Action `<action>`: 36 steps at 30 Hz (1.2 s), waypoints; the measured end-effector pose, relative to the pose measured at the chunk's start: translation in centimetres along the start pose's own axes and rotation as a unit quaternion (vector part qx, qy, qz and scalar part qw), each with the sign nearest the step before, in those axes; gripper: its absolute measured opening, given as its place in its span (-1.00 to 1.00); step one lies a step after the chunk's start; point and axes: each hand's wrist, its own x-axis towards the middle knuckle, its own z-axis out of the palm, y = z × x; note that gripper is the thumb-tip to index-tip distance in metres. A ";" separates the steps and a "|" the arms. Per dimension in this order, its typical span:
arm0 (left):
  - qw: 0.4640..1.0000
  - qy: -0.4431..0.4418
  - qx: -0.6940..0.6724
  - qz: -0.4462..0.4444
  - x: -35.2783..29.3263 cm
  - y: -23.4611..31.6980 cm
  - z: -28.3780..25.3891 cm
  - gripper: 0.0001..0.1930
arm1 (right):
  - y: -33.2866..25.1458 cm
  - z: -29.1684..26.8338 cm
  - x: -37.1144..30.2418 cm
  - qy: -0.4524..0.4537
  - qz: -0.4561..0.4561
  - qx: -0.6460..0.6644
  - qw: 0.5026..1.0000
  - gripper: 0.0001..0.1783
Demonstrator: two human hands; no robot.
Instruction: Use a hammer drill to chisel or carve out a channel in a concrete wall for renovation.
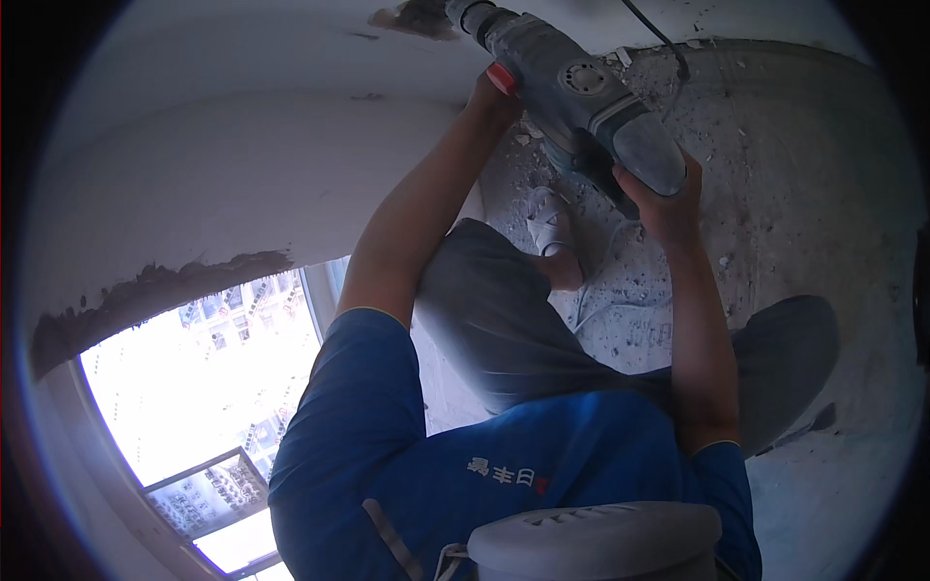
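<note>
A dusty grey hammer drill [552,73] slants across the top of the view, its chuck end toward the wall at the upper left. My left hand [496,103] is closed under the front of the tool, next to a red part [501,78]; most of its fingers are hidden behind the body. At the rear, my right hand [671,201] wraps round the handle, with the thumb on the near side. Close to the chuck, the pale wall [291,58] has a rough, broken brown patch [418,17]. Whatever bit the tool carries is out of sight.
Rubble and dust lie on the concrete floor [736,184]. A dark cable [664,41] hangs at the upper right; a pale cord [620,308] runs along the floor near my sandalled foot [550,221]. A bright window [194,387] is at left. My bent knees flank the floor.
</note>
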 end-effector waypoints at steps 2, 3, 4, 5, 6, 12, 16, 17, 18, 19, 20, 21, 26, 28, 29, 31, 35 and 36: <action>1.000 0.005 0.004 -0.005 -0.4 -0.8 0.6 -0.81 | 0.8 -0.9 -1.2 -0.002 -0.035 -0.027 0.999 -0.65; 1.000 0.022 0.013 -0.009 -0.6 -1.0 0.8 -0.82 | 1.0 -0.9 -1.7 0.001 -0.032 -0.027 0.999 -0.65; 0.999 0.038 0.023 -0.010 -0.7 -0.9 1.0 -0.82 | 1.2 -0.8 -1.9 0.007 -0.031 -0.031 0.999 -0.65; 0.999 0.038 0.025 -0.011 -0.8 -0.9 1.0 -0.82 | 1.3 -0.7 -2.1 0.013 -0.031 -0.035 0.999 -0.65; 1.000 0.020 0.008 -0.021 -1.0 -0.8 0.9 -0.82 | 1.4 -0.5 -2.1 0.015 -0.030 -0.034 0.999 -0.65; 0.999 0.012 0.011 -0.033 -0.9 0.9 -0.8 -0.79 | 3.4 2.0 -2.0 0.025 -0.069 -0.005 0.997 -0.63; 0.979 0.082 0.186 0.019 -0.8 1.2 -2.8 -0.71 | 4.6 3.4 -1.7 0.061 -0.041 0.048 0.996 -0.62; 0.979 0.082 0.185 0.018 -0.6 1.3 -3.2 -0.71 | 5.1 3.2 -1.8 0.068 -0.064 0.047 0.995 -0.62; 0.987 0.080 0.137 0.004 -0.4 1.4 -3.5 -0.69 | 5.4 2.8 -1.8 0.068 -0.063 0.047 0.995 -0.62; 0.993 0.082 0.089 -0.008 -0.5 1.6 -4.1 -0.67 | 5.1 2.7 -1.9 0.064 -0.059 0.028 0.996 -0.63; 0.992 0.086 0.091 -0.007 -0.7 1.8 -4.6 -0.67 | 4.6 2.5 -1.9 0.059 -0.056 0.010 0.997 -0.64; 0.945 0.079 0.316 0.010 -1.0 2.0 -5.1 -0.68 | 4.0 2.3 -1.5 0.056 -0.055 0.015 0.997 -0.64; 0.964 0.173 0.154 -0.126 -2.2 1.8 -1.1 -0.60 | 2.2 0.3 -0.9 0.019 0.188 0.257 0.948 -0.75; 0.906 0.228 0.314 -0.170 -3.2 3.0 -1.1 -0.61 | 2.9 0.6 -1.4 0.011 0.199 0.301 0.933 -0.75; 0.904 0.230 0.318 -0.171 -3.7 3.5 -1.0 -0.61 | 3.5 0.7 -1.6 0.003 0.209 0.340 0.917 -0.74; 0.872 0.278 0.367 -0.170 -5.1 4.4 -0.8 -0.64 | 4.2 1.0 -2.1 0.006 0.217 0.374 0.902 -0.73; 0.820 0.351 0.419 -0.167 -7.1 5.1 3.9 -0.66 | 6.1 2.4 -3.5 0.002 0.271 0.448 0.852 -0.64; 0.822 0.345 0.425 -0.157 -7.6 5.7 2.9 -0.66 | 6.3 2.9 -3.8 0.001 0.270 0.451 0.851 -0.64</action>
